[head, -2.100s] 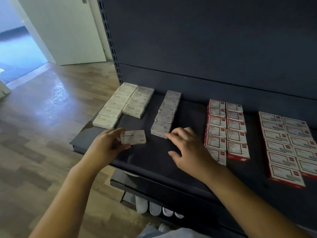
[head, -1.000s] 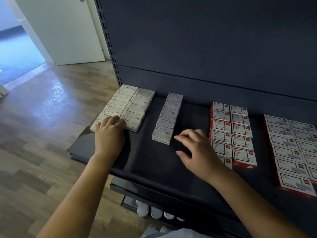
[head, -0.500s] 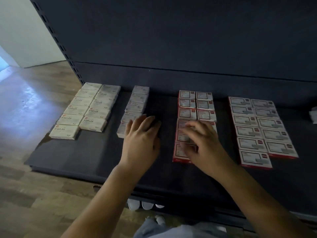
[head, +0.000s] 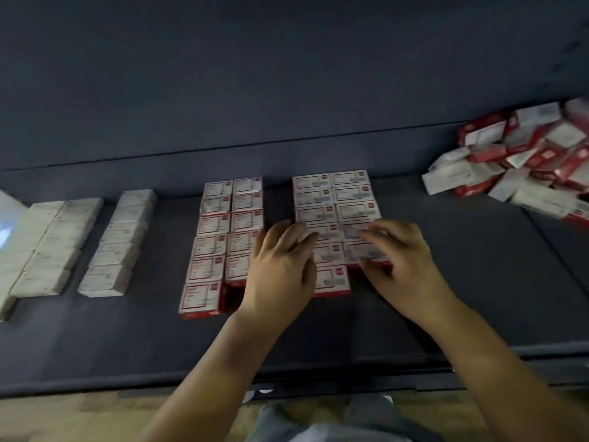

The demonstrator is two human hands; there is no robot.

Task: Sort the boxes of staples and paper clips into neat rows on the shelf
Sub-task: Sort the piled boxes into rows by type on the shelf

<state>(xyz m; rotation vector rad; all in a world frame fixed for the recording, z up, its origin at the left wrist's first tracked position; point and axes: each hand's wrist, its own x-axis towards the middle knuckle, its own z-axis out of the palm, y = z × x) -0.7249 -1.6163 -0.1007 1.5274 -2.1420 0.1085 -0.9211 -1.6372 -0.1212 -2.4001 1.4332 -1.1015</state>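
On the dark shelf (head: pixel 318 333) lie sorted rows of boxes. Two columns of white staple boxes (head: pixel 60 237) sit at the far left, with a single white column (head: pixel 118 244) beside them. Two columns of red-and-white boxes (head: pixel 223 231) follow, then a second red-and-white block (head: pixel 334 199). My left hand (head: pixel 280 269) lies flat with straight fingers over the gap between the two red blocks, covering parts of both. My right hand (head: pixel 404 266) hovers over the near end of the second block, fingers loosely bent, holding nothing. The view is motion-blurred.
A loose heap of unsorted red-and-white boxes (head: pixel 526 161) sits at the back right of the shelf. The shelf's dark back panel (head: pixel 287 74) rises behind the rows. Wooden floor (head: pixel 95 419) shows below the shelf's front edge.
Both hands and the view have shifted right. My left hand left the white boxes and is now by the red blocks. The unsorted heap has come into view.
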